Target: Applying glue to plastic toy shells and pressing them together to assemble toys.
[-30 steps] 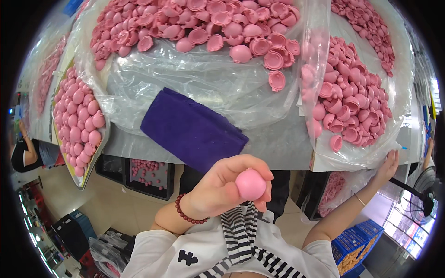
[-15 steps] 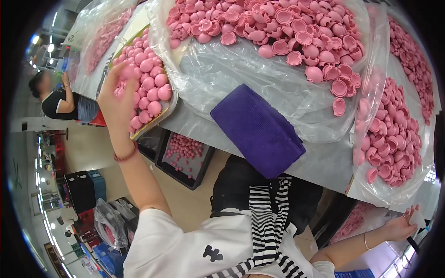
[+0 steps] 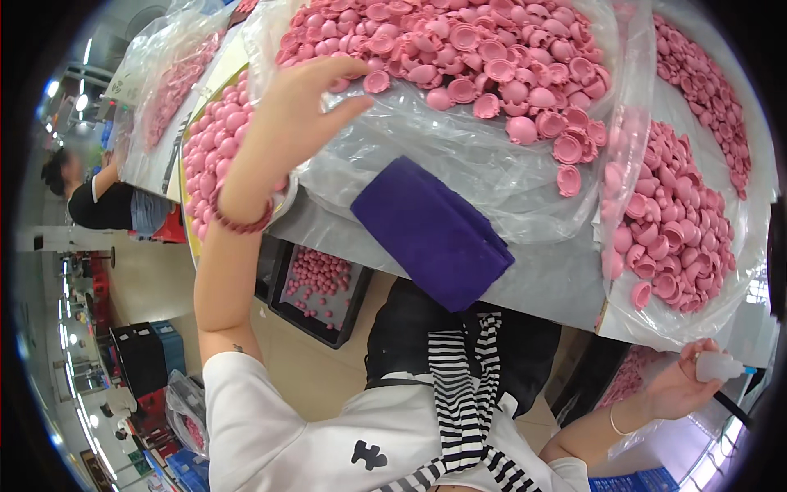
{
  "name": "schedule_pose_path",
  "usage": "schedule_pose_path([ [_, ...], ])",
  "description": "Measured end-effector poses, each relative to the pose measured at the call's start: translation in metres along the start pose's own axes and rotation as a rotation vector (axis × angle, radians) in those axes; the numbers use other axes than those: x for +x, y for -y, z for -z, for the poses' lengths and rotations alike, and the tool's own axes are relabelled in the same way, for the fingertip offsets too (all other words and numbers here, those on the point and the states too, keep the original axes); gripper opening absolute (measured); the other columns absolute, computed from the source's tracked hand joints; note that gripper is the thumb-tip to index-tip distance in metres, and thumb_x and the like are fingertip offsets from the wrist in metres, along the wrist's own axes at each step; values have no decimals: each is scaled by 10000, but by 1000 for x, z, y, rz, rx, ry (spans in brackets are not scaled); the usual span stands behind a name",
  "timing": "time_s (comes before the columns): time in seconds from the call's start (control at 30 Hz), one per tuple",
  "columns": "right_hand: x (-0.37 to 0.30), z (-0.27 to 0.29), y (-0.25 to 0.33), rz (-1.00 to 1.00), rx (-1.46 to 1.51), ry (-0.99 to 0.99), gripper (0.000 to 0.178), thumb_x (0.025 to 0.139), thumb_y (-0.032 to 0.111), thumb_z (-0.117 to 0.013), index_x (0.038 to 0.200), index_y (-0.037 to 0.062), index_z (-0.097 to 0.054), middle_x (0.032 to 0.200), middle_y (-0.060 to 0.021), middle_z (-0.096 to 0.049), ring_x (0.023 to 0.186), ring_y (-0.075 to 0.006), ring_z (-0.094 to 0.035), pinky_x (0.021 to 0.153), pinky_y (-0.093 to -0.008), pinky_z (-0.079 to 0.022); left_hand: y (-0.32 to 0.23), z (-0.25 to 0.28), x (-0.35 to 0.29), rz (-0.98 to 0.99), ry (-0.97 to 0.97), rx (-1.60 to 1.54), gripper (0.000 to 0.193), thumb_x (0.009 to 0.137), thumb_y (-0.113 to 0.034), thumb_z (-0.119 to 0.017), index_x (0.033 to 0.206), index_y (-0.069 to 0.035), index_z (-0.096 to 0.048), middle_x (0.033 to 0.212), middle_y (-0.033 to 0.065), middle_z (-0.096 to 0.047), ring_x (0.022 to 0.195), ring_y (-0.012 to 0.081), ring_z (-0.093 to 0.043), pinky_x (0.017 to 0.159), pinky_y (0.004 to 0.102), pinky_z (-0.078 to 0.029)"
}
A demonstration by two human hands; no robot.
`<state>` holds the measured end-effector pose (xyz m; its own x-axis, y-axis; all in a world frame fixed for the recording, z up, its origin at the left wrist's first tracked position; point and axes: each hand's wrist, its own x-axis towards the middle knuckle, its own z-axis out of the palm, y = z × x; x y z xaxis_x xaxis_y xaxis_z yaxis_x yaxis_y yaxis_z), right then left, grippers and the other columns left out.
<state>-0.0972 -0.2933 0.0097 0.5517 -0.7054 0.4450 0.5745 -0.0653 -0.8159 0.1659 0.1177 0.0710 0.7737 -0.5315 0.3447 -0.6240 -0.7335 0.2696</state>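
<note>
My left hand (image 3: 299, 111) is stretched out at the near left edge of a heap of pink plastic half shells (image 3: 492, 57). Its thumb and fingers stand apart, with nothing seen between them. Below that wrist lies a yellow-rimmed tray of round pink balls (image 3: 215, 139), partly covered by my forearm. At the far right my right hand (image 3: 684, 385) grips a small white squeeze bottle (image 3: 718, 366) with a blue tip, held sideways beyond the table edge. A folded purple cloth (image 3: 433, 234) lies at the table's front edge between my hands.
Another pile of pink shells (image 3: 676, 221) sits on clear plastic to the right. Under the table, a black tray (image 3: 340, 316) holds small pink balls. Clear plastic sheeting (image 3: 525, 201) covers much of the table. A person (image 3: 106, 197) is at the left.
My left hand has moved right from above the tray of balls to the edge of the shell heap. In my right hand the bottle has come more fully into sight.
</note>
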Motion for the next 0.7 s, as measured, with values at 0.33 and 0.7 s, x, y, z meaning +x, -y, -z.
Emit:
schedule_pose_path([
  [0.33,-25,-28,0,-90,103,-95,437,853,319,-421,1120,-26,-404,897,-115,-493,805,-182,-448,661,-255,-355,-72,-77,60,-424,-54,-148,244,657,-192,-664,849,-64,-584,763,70,-504,760,234,-500,680,319,-407],
  [0.7,-26,-53,-3,-45,-23,-112,408,856,368,-372,1050,11,-418,722,-111,-474,586,-163,-409,449,-228,-302,-122,-111,49,-506,14,-175,190,655,-125,-639,831,-82,-581,768,49,-483,727,225,-499,623,317,-411],
])
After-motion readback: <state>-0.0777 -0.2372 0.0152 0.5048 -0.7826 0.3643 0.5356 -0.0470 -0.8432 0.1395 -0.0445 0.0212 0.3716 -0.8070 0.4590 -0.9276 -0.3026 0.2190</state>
